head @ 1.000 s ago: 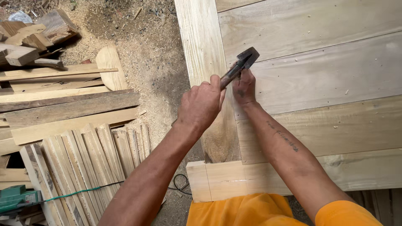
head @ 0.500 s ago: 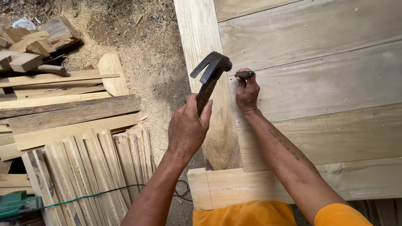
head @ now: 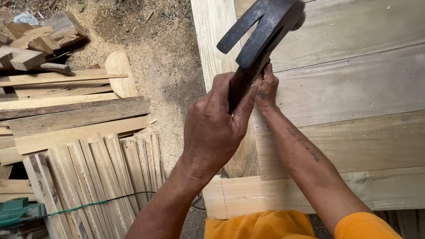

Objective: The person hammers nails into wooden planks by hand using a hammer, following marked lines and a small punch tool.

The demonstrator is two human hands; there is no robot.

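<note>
Wooden panel (head: 336,88) above sawdust-strewn ground (head: 155,57)

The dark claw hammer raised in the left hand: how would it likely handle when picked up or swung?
The dark claw hammer is probably head-heavy: its thick metal head dwarfs the slim dark handle. It should be rigid, showing no bend in the left hand, which is wrapped around the handle. Set down on the pale wooden panel, it would likely lie still rather than roll, given its curved claw.
</note>
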